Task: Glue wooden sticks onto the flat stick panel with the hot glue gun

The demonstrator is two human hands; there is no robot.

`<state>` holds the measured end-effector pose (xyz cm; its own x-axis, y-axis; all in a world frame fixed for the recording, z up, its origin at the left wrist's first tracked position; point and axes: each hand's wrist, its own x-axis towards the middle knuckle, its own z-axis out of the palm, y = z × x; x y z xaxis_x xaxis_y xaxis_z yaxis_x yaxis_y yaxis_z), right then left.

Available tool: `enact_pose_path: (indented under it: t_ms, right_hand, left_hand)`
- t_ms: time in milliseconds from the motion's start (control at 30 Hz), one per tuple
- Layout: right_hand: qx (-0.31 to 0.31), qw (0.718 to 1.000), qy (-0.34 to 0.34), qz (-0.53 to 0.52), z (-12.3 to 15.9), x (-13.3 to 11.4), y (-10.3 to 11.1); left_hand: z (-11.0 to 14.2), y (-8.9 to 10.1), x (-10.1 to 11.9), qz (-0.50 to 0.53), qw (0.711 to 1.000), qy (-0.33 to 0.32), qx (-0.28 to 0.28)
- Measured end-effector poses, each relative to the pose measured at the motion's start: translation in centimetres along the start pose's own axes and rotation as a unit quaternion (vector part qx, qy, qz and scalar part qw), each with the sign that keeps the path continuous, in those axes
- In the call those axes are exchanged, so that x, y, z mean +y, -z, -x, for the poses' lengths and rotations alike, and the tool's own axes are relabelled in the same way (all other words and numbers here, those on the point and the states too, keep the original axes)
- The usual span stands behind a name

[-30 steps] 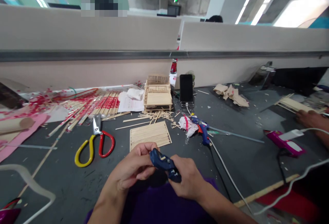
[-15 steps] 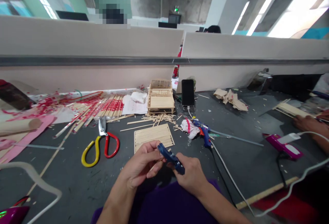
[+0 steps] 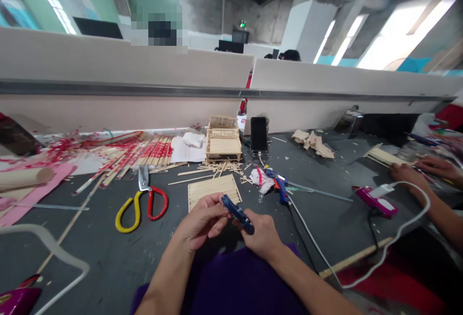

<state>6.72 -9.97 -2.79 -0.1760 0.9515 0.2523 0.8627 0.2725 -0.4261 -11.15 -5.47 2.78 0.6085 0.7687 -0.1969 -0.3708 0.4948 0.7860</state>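
Note:
My right hand (image 3: 261, 234) grips a small blue cutter (image 3: 237, 212) just above my lap, in front of the grey table (image 3: 108, 252). My left hand (image 3: 200, 221) is closed in a pinch at the cutter's upper end; a thin bit of wood seems to sit between its fingers, too small to be sure. Just beyond my hands lies a flat panel of glued wooden sticks (image 3: 214, 189). Behind the panel stands a small wooden stick house model (image 3: 223, 140) with loose stick offcuts (image 3: 226, 166) in front of it.
Red-and-yellow scissors (image 3: 142, 199) lie to the left, beside a heap of chopsticks in red wrappers (image 3: 130, 153). A phone (image 3: 259, 133) leans on the divider. A blue glue gun (image 3: 278, 183) lies at centre right, a pink one (image 3: 372, 199) by another person's hands (image 3: 412, 172).
The view has tilted up and swung slightly right, so everything sits lower and the neighbour's hands show more. My hands stay together on the blue cutter, which has turned a little.

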Motion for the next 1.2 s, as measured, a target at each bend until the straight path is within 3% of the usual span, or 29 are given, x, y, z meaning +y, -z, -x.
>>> enact_pose_path:
  t_ms: [467, 833, 1200]
  right_hand:
    - [0.003, 0.998, -0.044, 0.043, 0.2, -2.1, 0.7]
    - [-0.02, 1.0, -0.004, -0.023, -0.4, -0.5, 0.0]
    - [0.02, 0.997, 0.01, -0.068, 0.7, -2.1, 2.6]
  left_hand:
    - [0.4, 0.7, 0.2, -0.02, 1.0, -0.007, 0.021]
    - [0.5, 0.4, -0.1, -0.033, 0.999, -0.027, 0.012]
    - [0.8, 0.1, 0.0, -0.046, 0.996, -0.075, 0.008]
